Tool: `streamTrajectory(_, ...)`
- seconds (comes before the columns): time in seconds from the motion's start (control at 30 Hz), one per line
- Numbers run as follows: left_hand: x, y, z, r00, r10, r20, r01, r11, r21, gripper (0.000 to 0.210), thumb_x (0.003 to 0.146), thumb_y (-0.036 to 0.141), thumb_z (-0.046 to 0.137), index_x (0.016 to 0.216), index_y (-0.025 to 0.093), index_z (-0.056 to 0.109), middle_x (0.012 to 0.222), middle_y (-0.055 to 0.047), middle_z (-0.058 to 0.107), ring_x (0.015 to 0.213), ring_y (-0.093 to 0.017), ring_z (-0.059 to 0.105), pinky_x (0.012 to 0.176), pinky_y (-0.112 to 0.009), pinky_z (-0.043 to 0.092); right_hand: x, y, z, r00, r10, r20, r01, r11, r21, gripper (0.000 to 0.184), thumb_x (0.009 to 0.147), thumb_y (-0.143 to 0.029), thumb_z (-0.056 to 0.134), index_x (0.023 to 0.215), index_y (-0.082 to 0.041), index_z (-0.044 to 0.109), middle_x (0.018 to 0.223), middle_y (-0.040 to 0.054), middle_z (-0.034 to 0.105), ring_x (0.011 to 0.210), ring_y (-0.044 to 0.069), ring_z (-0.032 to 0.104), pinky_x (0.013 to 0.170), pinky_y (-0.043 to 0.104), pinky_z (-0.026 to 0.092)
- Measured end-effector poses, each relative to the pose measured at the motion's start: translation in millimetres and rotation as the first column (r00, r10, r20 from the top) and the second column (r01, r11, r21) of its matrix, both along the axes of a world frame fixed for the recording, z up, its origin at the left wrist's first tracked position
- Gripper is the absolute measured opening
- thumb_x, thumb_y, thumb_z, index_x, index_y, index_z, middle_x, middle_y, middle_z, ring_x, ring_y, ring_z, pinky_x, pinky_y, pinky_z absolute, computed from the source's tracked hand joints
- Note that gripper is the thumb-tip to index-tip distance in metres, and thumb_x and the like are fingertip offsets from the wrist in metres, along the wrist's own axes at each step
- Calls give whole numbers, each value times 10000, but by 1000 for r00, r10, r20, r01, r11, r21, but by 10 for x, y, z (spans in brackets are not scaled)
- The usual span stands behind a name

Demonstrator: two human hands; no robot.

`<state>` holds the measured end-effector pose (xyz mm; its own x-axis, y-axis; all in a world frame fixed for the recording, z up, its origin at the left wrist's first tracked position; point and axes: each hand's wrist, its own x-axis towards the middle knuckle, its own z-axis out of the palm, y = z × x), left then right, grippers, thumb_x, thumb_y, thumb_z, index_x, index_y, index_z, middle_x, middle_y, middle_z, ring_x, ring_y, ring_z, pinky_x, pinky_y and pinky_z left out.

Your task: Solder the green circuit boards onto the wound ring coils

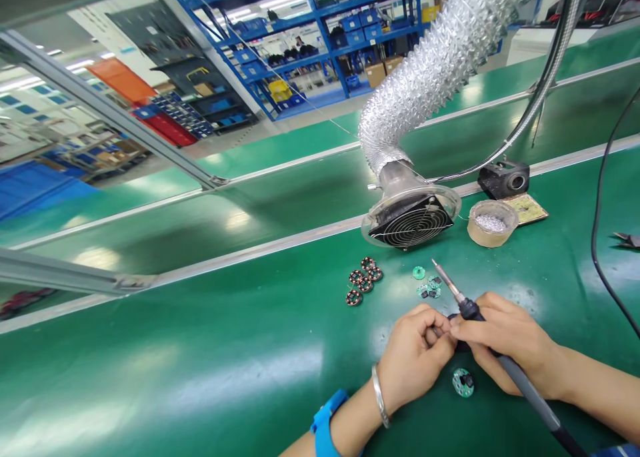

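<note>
Noted at far left a metal frame (115, 113) beyond the bare stretch of green table (200, 357), with blue shelving (325, 33) in the background. Observed next a blue wristband (326, 427) and a silver bracelet (379, 397) on the left arm. Found on the table a cluster of copper-wound rings (365, 284), lying close together. Recorded to their right, at the table's far side, a grilled fan (415, 227) tilted downward under a silver duct (425, 63). Found the left hand (417, 353) with thumb and forefinger pinched together on a dark piece (463, 345), mostly hidden between both hands. Located just beyond the hands a round green board (419, 273) beside several small boards (431, 289); nearer, below the dark piece, a populated round board (463, 382). Logged a tub (490, 237) of silvery shavings, touching or just beside a yellow pad (533, 208), and a black stand (505, 179) behind. Confirmed the right hand (520, 337) with fingers clamped on a soldering iron (523, 382), tip angled up and left, fingertips meeting the left hand's at the dark piece. Listed at far right a black cable (596, 217) and a plier-like tool (627, 240), partly out of view.
</note>
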<state>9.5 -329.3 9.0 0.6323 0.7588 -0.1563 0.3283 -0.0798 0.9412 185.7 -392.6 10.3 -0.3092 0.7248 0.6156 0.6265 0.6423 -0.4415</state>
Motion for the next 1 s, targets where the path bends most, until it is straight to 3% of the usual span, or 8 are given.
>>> streamTrajectory(0.1,-7,-9,11,1000,17,-15,-17,1000,-23,82,754,172,571,677,149,557,649,29,470,500,-56,377,446,-162,301,9,-6,1,998,14,65,-16,1000,18,335,858,-44,453,1140,-198,551,701,6,573,633,154,476,621,293,384)
streamTrajectory(0.3,-43,-57,15,999,13,-37,-21,975,-220,69,797,229,514,769,169,531,585,38,499,427,-78,460,371,-159,368,26,-28,0,990,53,131,-54,998,10,328,865,-71,453,1164,-174,541,695,20,569,665,176,417,623,299,335)
streamTrajectory(0.4,-51,-60,-8,999,22,-41,-32,966,-255,50,788,217,515,773,169,522,568,42,511,414,-75,474,363,-151,391,35,-33,-10,987,57,152,-57,998,-3,335,878,-80,456,1190,-179,525,686,13,553,673,173,408,624,293,312)
streamTrajectory(0.83,-43,-72,49,999,32,-13,-35,973,-229,49,786,185,508,744,163,520,643,41,489,421,-51,480,346,-130,343,47,-25,33,988,56,143,-55,998,-7,324,896,-100,426,1193,-171,536,675,6,518,661,175,417,611,295,324)
streamTrajectory(1.0,-34,-66,45,999,37,-26,-40,986,-160,94,795,159,499,703,164,516,629,41,481,421,-44,451,369,-139,334,49,-18,16,990,49,132,-51,999,13,320,904,-102,418,1191,-175,540,672,8,521,661,176,430,607,303,334)
